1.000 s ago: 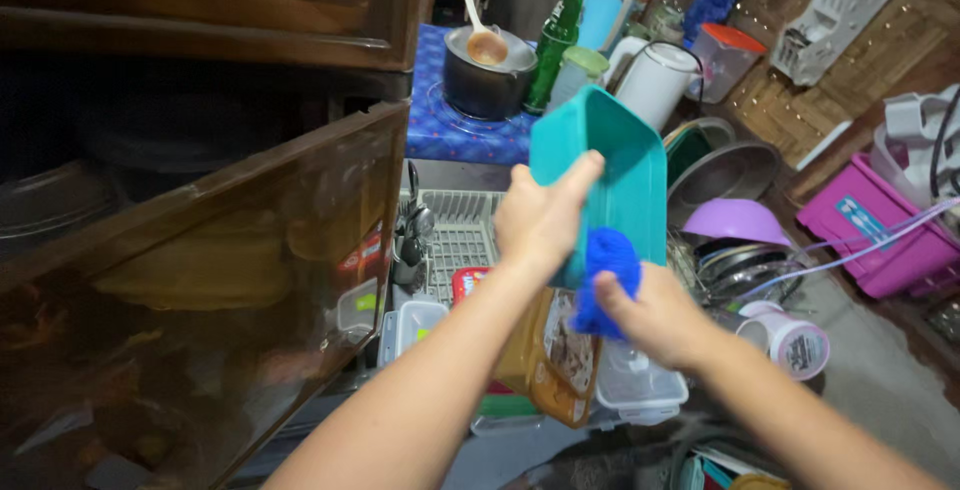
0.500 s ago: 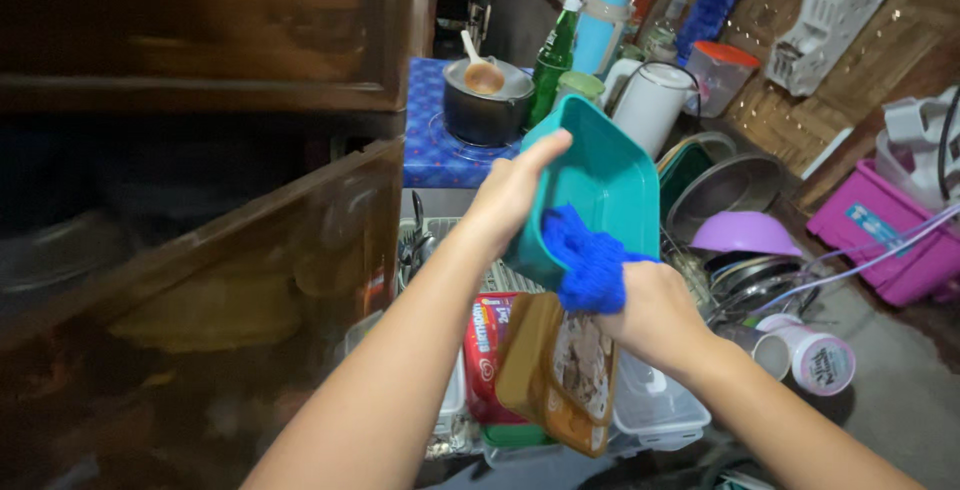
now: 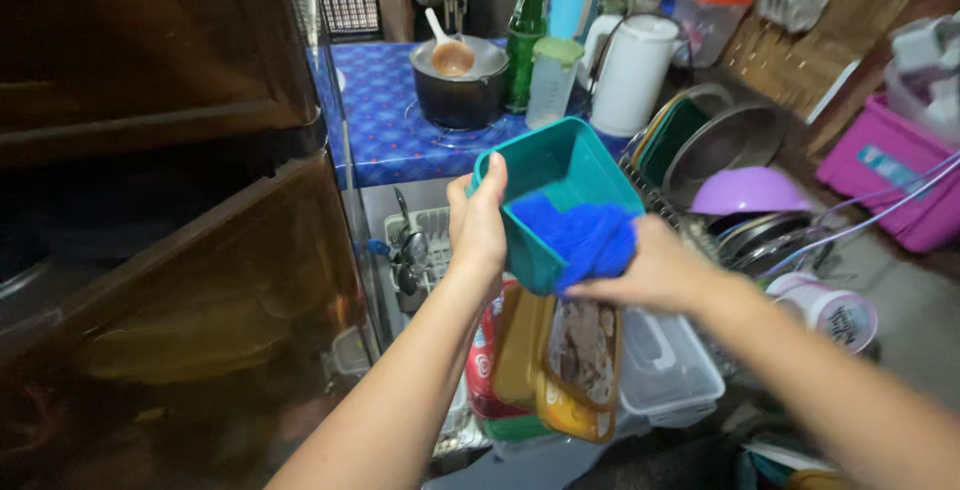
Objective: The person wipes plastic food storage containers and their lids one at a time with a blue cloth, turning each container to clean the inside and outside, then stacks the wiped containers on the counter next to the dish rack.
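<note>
a dark wooden cabinet [image 3: 180,250] with a glossy door fills the left half of the view. beyond it a table with a blue patterned cloth [image 3: 385,120] carries a dark pot [image 3: 457,95] with a ladle in it, a green bottle [image 3: 524,35] and a white kettle [image 3: 632,72]. to the right, metal basins and a purple bowl [image 3: 745,192] sit stacked in a dish rack, with a pink crate [image 3: 900,185] further out. below the hands, clear and brown plastic containers [image 3: 590,360] stand on edge, touching one another.

held up in the middle, above those containers, is a teal rectangular plastic tub [image 3: 560,190], tilted with its opening facing the camera. the left hand [image 3: 478,225] is clamped on its near left corner, thumb inside the rim and fingers wrapped behind the wall. the right hand [image 3: 655,270] is closed on a blue knitted cloth [image 3: 580,235], pressing it into the tub's inside, against the near right wall.

the tub looks light, stiff and thin-walled, likely slick if it is wet, so the rim and corner, where the wall is firmest, seem the best places to grip it. the cloth is soft and bunches up, taking whatever shape the fingers give it
</note>
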